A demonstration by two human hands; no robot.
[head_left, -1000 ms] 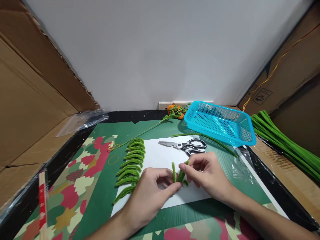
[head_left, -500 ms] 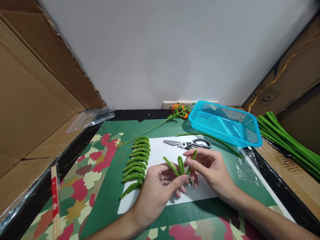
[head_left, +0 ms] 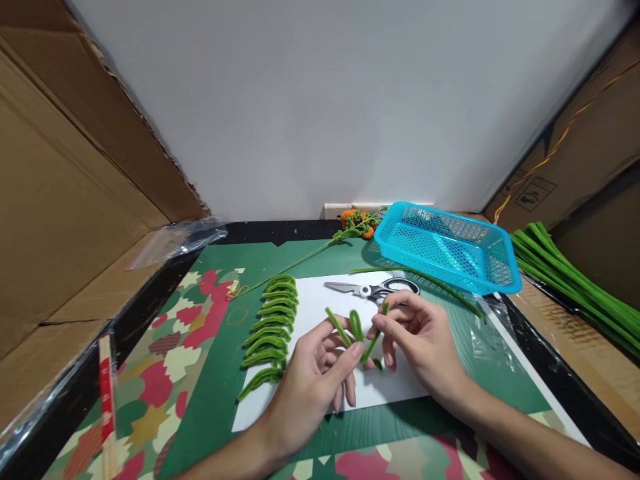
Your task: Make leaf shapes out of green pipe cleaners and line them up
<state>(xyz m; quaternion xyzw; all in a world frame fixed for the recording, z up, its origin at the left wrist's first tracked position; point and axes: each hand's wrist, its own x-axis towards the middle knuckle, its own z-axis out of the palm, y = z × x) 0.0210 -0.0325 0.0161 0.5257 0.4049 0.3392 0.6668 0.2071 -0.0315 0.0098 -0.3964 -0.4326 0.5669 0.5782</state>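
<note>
Over the white paper (head_left: 395, 388), my left hand (head_left: 325, 373) pinches a bent green pipe cleaner (head_left: 356, 325) between thumb and fingers; a loop and two straight ends stick up from it. My right hand (head_left: 420, 340) has thumb and forefinger closed on the right-hand end of the same pipe cleaner. A short dark green tip shows below, between the hands. To the left lies a column of several folded green pipe-cleaner pieces (head_left: 273, 325), partly on the paper's edge. Scissors (head_left: 367, 291) with black and grey handles rest just beyond my hands.
A blue perforated basket (head_left: 445, 250) stands at the back right, with a long green pipe cleaner (head_left: 440, 285) before it. An orange-and-green pipe-cleaner stem (head_left: 310, 257) lies behind. A bundle of green pipe cleaners (head_left: 575, 287) sits far right. Cardboard walls (head_left: 75, 133) flank the table.
My left hand has shifted slightly left and its lower fingers have spread downward. The pipe cleaner's right end now leans further away from the loop, with my right hand still on it.
</note>
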